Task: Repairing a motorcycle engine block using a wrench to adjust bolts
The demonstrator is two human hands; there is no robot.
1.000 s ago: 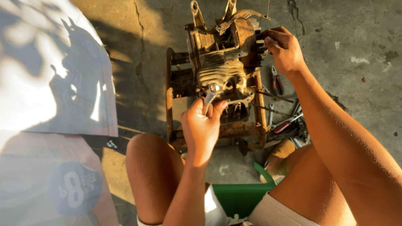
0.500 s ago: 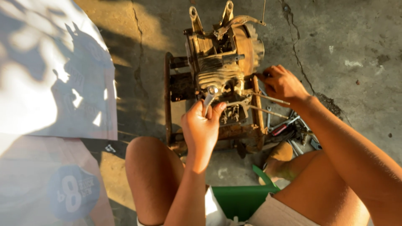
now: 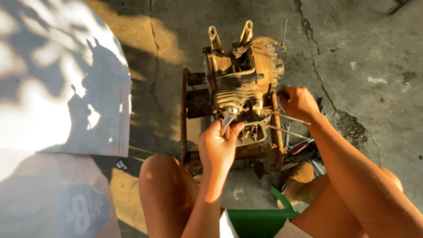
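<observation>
gripping wrench [image 3: 228, 118] on engine [image 3: 241, 83], left hand [image 3: 217, 145] closed; right hand [image 3: 297, 102] fisted beside engine.

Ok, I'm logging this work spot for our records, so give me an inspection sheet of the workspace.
Surface: cracked concrete floor, part sunlit, part shaded.
Job's things: small rusty engine on a rusted frame; metal wrench set against the engine's front.
Clutter: hand tools on the floor by the frame; green container between the knees; pale sheet at the side.
Grippers: left hand grips the wrench; right hand closed at the engine's side, contents not visible.
Cables: thin metal rods by the right hand; no cords seen.
Surroundings: nothing seen beyond the floor.
</observation>
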